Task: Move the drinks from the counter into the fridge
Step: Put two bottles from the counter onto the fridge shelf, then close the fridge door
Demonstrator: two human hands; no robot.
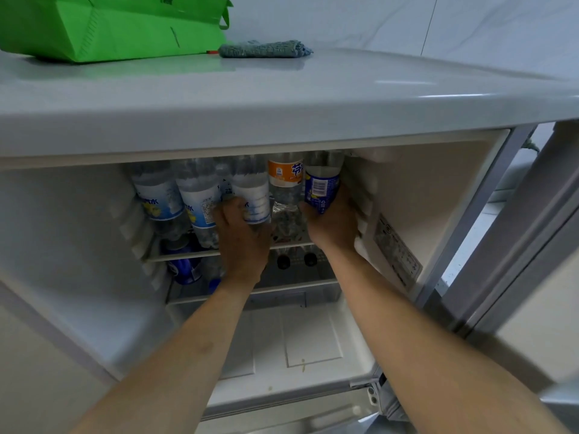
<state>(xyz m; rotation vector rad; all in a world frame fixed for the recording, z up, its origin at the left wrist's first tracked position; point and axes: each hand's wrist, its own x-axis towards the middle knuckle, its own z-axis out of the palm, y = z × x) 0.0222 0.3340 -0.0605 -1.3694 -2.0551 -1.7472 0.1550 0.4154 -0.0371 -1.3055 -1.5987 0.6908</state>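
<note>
Inside the open fridge, on its upper shelf, both your hands are on bottles. Your left hand has its fingers curled round the lower part of a clear bottle with a white and blue label. Your right hand cups the bottle with a dark blue label from below and beside, fingers wrapped on it; a barcode shows on that label, hard against the fridge's right wall.

Between your two hands stands an orange-labelled bottle; its label carries blue characters, too blurred to read. Two more white and blue labelled bottles stand to the left, with yellow fruit pictures and blue script I cannot make out. That makes five front bottles on this shelf, with another partly hidden behind them.

Below, on the lower shelf, you can see a blue can and two dark bottle caps. A printed sticker sits on the right inner wall, unreadable.

On top of the fridge lie one green bag and one grey-blue cloth.
</note>
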